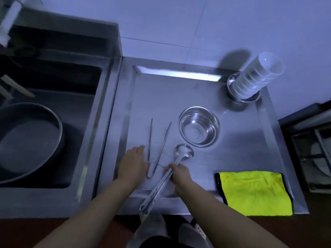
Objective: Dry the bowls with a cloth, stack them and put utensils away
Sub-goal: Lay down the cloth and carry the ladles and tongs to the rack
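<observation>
Ladle (179,158) handle gripped by right hand (179,173), end blurred.

A dark round pan (26,140) sits in the sink basin (53,83), well left of the hands. A stack of clear plastic cups (258,77) leans far beyond them, to the right, against the tiled wall (179,24).

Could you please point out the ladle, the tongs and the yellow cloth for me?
ladle (184,151): head view, on its bowl.
tongs (162,149): head view, on the right arm.
yellow cloth (254,193): head view, on its middle.
</observation>
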`<state>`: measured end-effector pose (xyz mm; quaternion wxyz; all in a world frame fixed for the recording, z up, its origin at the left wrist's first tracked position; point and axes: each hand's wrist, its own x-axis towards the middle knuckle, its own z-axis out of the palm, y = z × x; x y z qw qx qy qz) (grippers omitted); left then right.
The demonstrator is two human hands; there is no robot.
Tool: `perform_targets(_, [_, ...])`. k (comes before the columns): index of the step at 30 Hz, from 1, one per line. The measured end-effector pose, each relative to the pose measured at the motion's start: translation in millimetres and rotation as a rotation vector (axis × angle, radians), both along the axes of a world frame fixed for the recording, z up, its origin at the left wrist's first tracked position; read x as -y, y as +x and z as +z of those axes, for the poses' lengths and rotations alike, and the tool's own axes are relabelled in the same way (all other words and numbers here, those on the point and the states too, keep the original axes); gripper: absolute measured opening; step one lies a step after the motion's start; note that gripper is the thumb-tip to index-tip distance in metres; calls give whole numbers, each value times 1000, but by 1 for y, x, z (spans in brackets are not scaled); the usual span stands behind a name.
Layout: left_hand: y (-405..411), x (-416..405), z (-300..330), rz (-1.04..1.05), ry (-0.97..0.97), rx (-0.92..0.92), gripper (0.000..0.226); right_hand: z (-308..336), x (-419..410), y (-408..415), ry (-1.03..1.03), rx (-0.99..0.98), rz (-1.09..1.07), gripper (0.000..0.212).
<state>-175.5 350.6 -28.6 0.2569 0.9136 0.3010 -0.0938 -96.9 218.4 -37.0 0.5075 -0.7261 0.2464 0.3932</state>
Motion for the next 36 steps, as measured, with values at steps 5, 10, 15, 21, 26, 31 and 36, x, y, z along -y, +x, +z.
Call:
perform_targets(5, [27, 12, -12, 71, 11, -60, 85, 26, 20, 18, -3, 122, 27, 11])
perform_targets(10, [46, 25, -20, 88, 75, -106, 105, 31, 46, 46, -165, 178, 119, 20])
perform_targets(15, [52, 30, -25, 130, 39, -118, 99, 31, 79, 73, -411, 344, 149, 19])
perform_targets(21, [51, 34, -16, 196, -48, -79, 77, 49, 112, 92, -594, 481, 214, 21])
perform_targets(26, [42, 44, 0, 260, -131, -34, 71, 53, 124, 99, -649, 602, 351, 14])
perform_targets(31, [25, 62, 18, 366, -133, 39, 72, 56, 133, 111, -571, 715, 518, 5])
perform_targets(36, [4, 93, 37, 535, -58, 131, 61, 59, 142, 128, -417, 832, 775, 26])
